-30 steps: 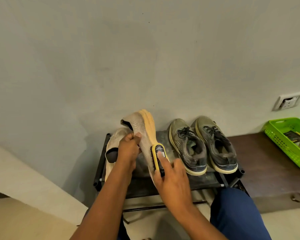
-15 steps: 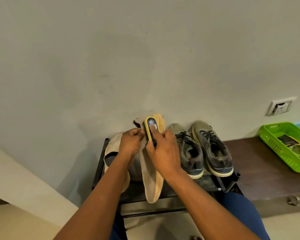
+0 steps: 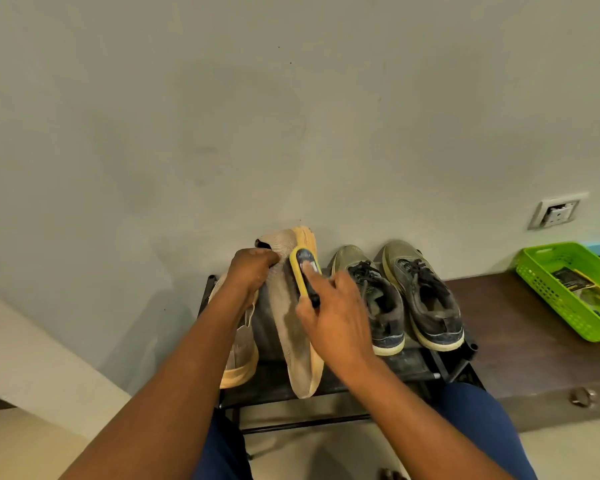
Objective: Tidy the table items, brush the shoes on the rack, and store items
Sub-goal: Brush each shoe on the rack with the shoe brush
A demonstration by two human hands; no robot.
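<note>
Right hand (image 3: 333,320), fingers clamped on the yellow brush (image 3: 303,271), has slid back down w/ it from the heel toward mid-upper of the beige shoe (image 3: 291,327) at rack (image 3: 413,362) 9 o'clock, left hand (image 3: 250,271) pinching its collar — brushing mid-stroke, dark pair untouched; brush label unreadable.

rack (image 3: 426,367): four shoes on top | basket (image 3: 548,296): right, on bench (image 3: 520,341)
</note>
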